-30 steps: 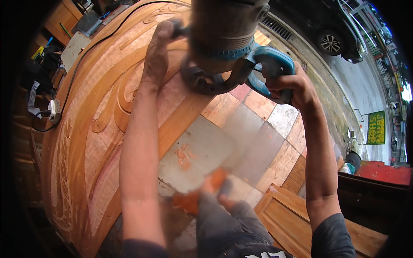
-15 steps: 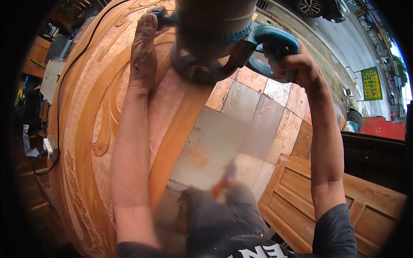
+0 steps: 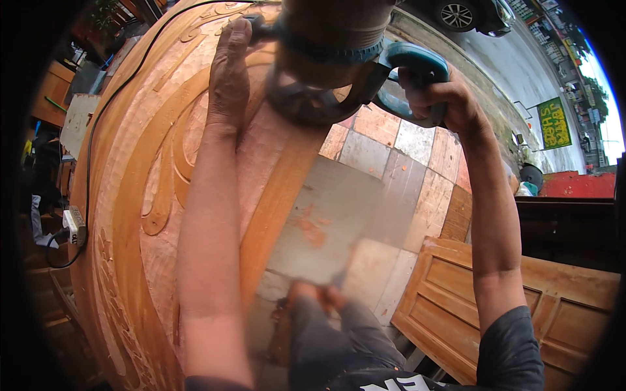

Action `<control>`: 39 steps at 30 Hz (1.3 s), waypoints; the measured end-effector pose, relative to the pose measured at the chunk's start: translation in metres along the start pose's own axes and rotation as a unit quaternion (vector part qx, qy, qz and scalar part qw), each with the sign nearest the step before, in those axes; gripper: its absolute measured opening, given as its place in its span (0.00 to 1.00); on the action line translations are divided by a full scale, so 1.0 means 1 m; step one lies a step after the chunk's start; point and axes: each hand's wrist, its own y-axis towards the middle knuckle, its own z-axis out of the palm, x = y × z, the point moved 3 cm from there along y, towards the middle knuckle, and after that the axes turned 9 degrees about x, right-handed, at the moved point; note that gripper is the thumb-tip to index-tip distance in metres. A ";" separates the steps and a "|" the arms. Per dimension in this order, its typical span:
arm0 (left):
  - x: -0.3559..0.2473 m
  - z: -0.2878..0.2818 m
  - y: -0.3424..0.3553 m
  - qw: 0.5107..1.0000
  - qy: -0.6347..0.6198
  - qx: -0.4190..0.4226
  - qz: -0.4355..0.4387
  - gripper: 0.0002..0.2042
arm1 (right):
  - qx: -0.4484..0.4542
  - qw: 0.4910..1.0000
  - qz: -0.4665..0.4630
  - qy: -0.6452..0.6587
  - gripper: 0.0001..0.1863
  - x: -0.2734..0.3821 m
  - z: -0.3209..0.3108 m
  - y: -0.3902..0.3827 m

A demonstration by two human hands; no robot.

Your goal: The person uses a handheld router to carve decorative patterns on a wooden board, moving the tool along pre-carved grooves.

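Observation:
A teal and dark wood router (image 3: 331, 45) stands at the top middle, its round base on the near edge of a large carved wooden panel (image 3: 147, 140). My right hand (image 3: 453, 98) is wrapped round the router's looped teal handle. On the other side my left hand (image 3: 229, 81) grips its dark side knob, thumb up; the fingers are mostly hidden behind the hand. Raised scrolls and curved bands stand out from the panel's chiselled, paler ground. The bit under the router cannot be seen.
A black cord (image 3: 98, 117) runs along the panel's far left to a white socket block (image 3: 75, 225). A panelled wooden door (image 3: 450, 306) leans at lower right. Wood dust lies on the tiled floor (image 3: 326, 202). A parked car (image 3: 466, 14) stands beyond, by the road.
The router and my left hand have shifted slightly to the right in view, while both hands keep hold. My feet have moved closer together on the floor.

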 end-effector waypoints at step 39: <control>-0.009 -0.009 -0.009 0.998 -0.010 -0.041 0.036 0.19 | -0.010 1.000 -0.003 0.010 0.16 -0.002 0.023 -0.009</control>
